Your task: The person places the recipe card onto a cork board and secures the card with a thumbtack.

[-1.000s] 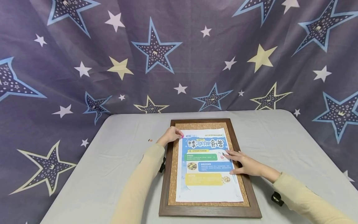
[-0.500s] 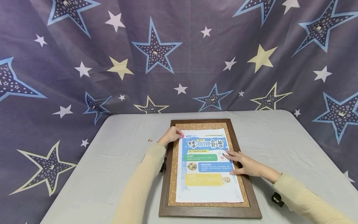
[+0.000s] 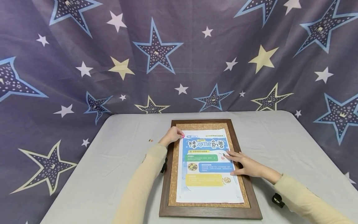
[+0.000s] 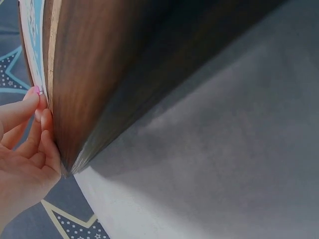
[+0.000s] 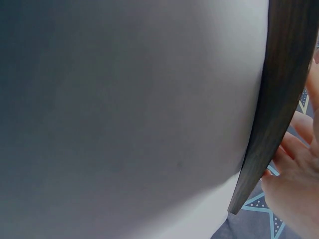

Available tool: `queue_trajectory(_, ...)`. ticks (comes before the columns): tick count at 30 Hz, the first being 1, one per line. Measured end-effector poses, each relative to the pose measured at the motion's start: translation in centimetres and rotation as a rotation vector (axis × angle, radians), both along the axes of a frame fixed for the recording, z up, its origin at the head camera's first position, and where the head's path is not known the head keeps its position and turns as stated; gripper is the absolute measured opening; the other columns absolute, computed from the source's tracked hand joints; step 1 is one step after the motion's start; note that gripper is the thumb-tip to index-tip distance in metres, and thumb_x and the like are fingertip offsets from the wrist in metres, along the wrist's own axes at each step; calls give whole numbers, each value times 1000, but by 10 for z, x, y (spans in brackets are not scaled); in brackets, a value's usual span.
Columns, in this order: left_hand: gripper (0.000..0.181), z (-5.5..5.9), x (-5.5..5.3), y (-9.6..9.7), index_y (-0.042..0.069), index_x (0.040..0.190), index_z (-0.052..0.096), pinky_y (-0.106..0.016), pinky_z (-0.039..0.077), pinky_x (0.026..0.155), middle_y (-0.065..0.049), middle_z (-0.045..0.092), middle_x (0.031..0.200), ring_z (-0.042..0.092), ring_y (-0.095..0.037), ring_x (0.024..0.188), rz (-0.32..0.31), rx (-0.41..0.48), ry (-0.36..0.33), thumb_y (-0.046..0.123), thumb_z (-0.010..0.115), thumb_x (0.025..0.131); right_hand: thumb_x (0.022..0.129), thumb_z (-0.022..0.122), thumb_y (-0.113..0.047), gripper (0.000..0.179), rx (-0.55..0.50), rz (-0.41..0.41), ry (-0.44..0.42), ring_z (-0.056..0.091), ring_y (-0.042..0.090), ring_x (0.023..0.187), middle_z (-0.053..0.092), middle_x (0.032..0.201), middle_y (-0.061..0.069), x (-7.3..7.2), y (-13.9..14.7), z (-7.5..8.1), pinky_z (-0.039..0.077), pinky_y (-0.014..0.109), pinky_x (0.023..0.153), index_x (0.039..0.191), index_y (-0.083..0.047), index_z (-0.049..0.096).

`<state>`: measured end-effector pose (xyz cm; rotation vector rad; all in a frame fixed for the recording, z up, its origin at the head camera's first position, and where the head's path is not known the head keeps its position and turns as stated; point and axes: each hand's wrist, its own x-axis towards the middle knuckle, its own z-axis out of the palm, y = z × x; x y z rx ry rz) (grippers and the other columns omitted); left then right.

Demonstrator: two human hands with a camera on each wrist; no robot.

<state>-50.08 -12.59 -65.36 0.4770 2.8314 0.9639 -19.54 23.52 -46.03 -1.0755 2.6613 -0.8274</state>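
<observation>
A pale grey cloth covered the table (image 3: 92,177). Behind it hung a dark purple curtain (image 3: 193,65) printed with blue, yellow and white stars. Two tiny orange-brown specks (image 3: 151,140), too small to identify, lay left of the board.

The cork board (image 3: 201,126) lay flat on the table inside a dark brown wooden frame (image 3: 209,212). The poster (image 3: 207,166) rested on the cork, leaving a strip exposed along each side. It was white with a blue upper section, large printed characters, and green, blue and yellow text panels beside small pictures.

The left hand (image 3: 173,134) reached across the frame's left side and pinched a pink pin (image 3: 183,136) between thumb and finger at the poster's upper left corner. The right hand (image 3: 245,165) grasped nothing; its extended, spread fingers rested on the poster's right edge.
</observation>
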Motion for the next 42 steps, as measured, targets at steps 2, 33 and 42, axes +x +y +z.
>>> queue_trajectory(2, 8, 9, 7, 2, 30, 70, 69, -27, 46, 61, 11, 62, 78, 56, -9, 72, 10, -9, 8, 25, 70, 76, 78, 64, -35, 69, -2, -1, -1, 23, 49, 122, 28, 136, 29, 0, 0, 0, 15, 63, 95, 129, 6, 40)
queue_trajectory(33, 11, -3, -11, 9, 32, 63, 67, -28, 45, 69, 16, 61, 74, 54, -8, 79, 45, -97, 13, 28, 75, 69, 78, 64, -34, 70, -4, 1, 3, 25, 47, 122, 28, 135, 29, 1, 0, 1, 15, 62, 95, 129, 6, 39)
queue_trajectory(42, 10, -4, -13, 10, 29, 65, 68, -27, 46, 66, 14, 61, 74, 54, -9, 76, 54, -105, 13, 25, 76, 68, 78, 64, -34, 69, -13, 4, -6, 24, 47, 122, 28, 136, 29, 1, 0, 1, 14, 62, 96, 129, 6, 39)
